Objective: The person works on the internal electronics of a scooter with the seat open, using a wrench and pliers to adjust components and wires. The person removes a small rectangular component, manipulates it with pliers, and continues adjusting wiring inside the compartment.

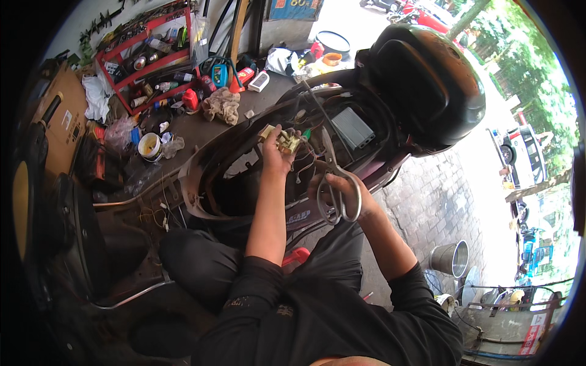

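Observation:
In my left hand [278,157] is a small blocky gold-coloured piece [287,144], gripped over the open body of a scooter [201,183]. What kind of part it is, I cannot make out. My right hand [349,190] is closed around the looped handles of a large pair of scissors [353,213], whose blades point up and away beside the wires. Loose wires [310,160] and a green connector [306,134] lie near both hands. Beyond the scissors, a silver finned box [352,127] sits inside the scooter's frame.
A black top case [427,85] rises at the scooter's rear. Left of it stand a red rack [143,73] of bottles, a white bucket [150,146], a rag [221,105] and a cardboard box [66,122]. A metal bucket [449,258] stands on the paving to the right.

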{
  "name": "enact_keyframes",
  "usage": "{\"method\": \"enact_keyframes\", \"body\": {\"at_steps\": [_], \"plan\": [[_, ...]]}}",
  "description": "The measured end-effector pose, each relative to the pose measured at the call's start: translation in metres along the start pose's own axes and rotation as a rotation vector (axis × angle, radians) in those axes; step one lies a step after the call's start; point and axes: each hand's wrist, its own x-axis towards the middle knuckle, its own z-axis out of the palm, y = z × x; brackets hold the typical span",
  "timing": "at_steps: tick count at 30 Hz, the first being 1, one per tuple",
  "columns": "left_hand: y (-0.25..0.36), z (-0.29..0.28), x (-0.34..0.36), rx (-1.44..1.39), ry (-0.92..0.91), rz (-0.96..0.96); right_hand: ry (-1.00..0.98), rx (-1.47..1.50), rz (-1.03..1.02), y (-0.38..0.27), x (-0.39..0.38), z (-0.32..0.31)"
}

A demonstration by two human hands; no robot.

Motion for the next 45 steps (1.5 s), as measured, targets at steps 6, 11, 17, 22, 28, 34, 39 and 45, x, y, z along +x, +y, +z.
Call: {"method": "enact_keyframes", "body": {"at_steps": [6, 11, 17, 22, 28, 34, 39, 45], "plan": [[-0.004, 0.013, -0.010, 0.043, -0.137, 0.158, 0.086, -0.547, -0.124, 0.002, -0.004, 0.004], [-0.006, 0.005, -0.005, 0.110, -0.125, 0.204, 0.029, -0.361, -0.021, 0.006, -0.010, 0.014], [-0.008, 0.004, -0.005, 0.118, -0.187, 0.177, -0.057, 0.355, 0.145, 0.028, -0.002, 0.022], [-0.009, 0.010, -0.009, 0.025, -0.175, 0.244, 0.052, 0.232, 0.176, 0.037, 0.011, 0.019], [-0.008, 0.012, -0.013, 0.095, -0.227, 0.262, 0.282, -0.470, -0.029, 0.058, 0.010, 0.009], [-0.007, 0.006, -0.009, 0.154, -0.250, 0.283, 0.295, -0.562, 0.128, 0.036, 0.012, -0.005], [-0.015, 0.016, -0.017, 0.302, -0.201, 0.403, 0.268, -0.846, 0.137, 0.031, 0.012, -0.016], [-0.022, 0.030, -0.026, 0.522, -0.281, 0.524, 0.304, -0.923, 0.121, 0.021, 0.024, -0.027]]}}
